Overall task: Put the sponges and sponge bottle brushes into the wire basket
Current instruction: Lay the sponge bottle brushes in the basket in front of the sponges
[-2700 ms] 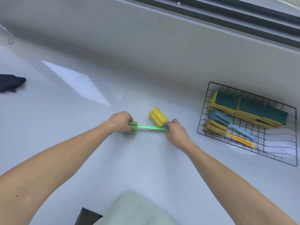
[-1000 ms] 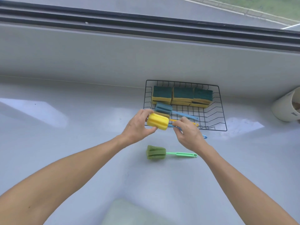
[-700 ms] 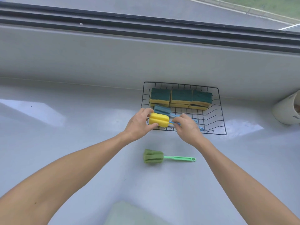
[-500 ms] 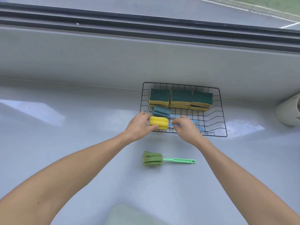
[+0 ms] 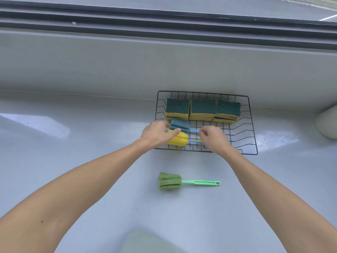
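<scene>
The black wire basket [image 5: 252, 125] is parked right up against the grey wall at the back of the pale grey counter [image 5: 91, 161], so there's no room behind it. Its right half is bare wire, and that's where the open space inside is found. In front of the basket a wide stretch of counter is left free, broken only by the green sponge bottle brush with the light green plastic handle [image 5: 170, 181], which is lying flat, well apart from the basket's front rim, handle pointing right. Off at the right edge a rounded white object [image 5: 327, 123] is partly cut off by the frame.

Along the basket's back wall, three stacks of yellow sponges with dark green scrub tops [image 5: 202, 108] are lined up side by side, touching. Just in front of them a blue sponge bottle brush [image 5: 179, 125] is lying in the left part.

The yellow sponge bottle brush with the blue handle [image 5: 177, 139] is sitting low in the basket's front left corner, head to the left. The left hand [image 5: 156, 136] is curled over the yellow head with a thumb across its top. The right hand [image 5: 213, 137] is hovering over the handles with fingertips loosely pinched; whether anything is actually gripped there can't be told.
</scene>
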